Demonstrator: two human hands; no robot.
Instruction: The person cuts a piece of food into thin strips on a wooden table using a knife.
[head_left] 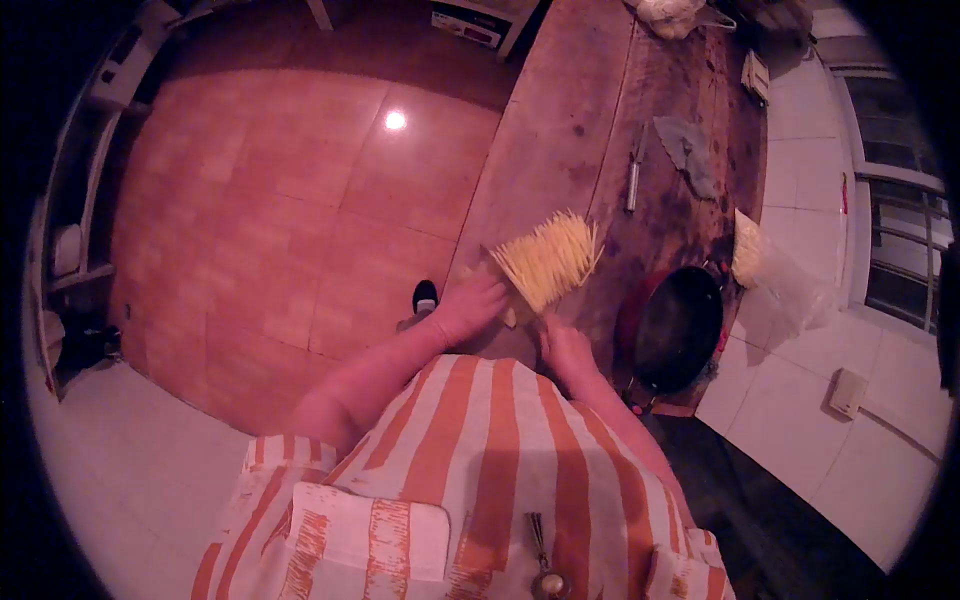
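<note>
My right hand is closed round the handle of a knife, whose dark blade slants up and left along the near side of a pile of thin yellow strips. The strips lie side by side on the wooden table, their ends fanned out. On the blade's other side, close to the table's left edge, my left hand has its fingers bent and pressed down. A small pale yellow piece shows between the hands. What lies under my left fingers is hidden.
To the right, a black pan with a red outside stands on the wooden table. Farther up lie a metal-handled utensil and a grey cloth. A clear plastic bag with yellowish contents sits by the tiled wall.
</note>
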